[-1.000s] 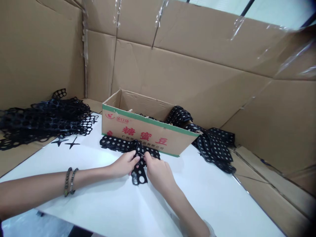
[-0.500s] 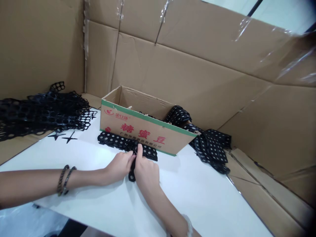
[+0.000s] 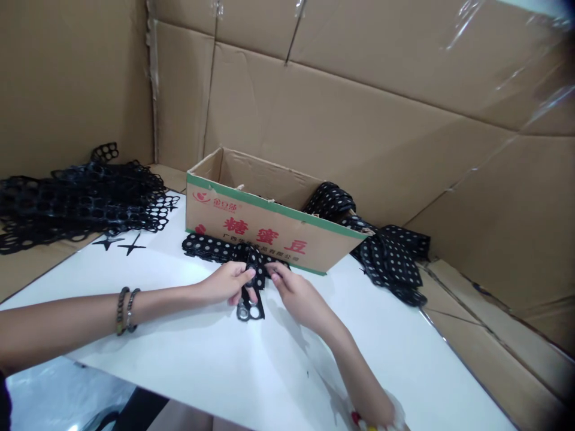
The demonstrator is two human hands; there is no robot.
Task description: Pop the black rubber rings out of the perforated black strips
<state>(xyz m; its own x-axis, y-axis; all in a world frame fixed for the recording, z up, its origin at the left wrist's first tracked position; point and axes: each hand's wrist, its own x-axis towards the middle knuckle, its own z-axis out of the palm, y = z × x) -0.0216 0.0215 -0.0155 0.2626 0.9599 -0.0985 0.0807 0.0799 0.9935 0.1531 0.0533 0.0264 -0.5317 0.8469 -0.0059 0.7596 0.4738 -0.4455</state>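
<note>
Black hole-punched strip [image 3: 255, 263] is pinched between the fingertips of the left hand [image 3: 226, 283] and the right hand [image 3: 294, 293]. The hands are close together near the middle of the white table [image 3: 287, 359], and a tail of the strip hangs toward the near edge. Its other length lies along the front of a cardboard box [image 3: 269, 236] printed in red. A heap of black perforated mesh [image 3: 81, 206] sits at the table's far left corner, and more dotted strips [image 3: 390, 263] lie past the box's right end.
</note>
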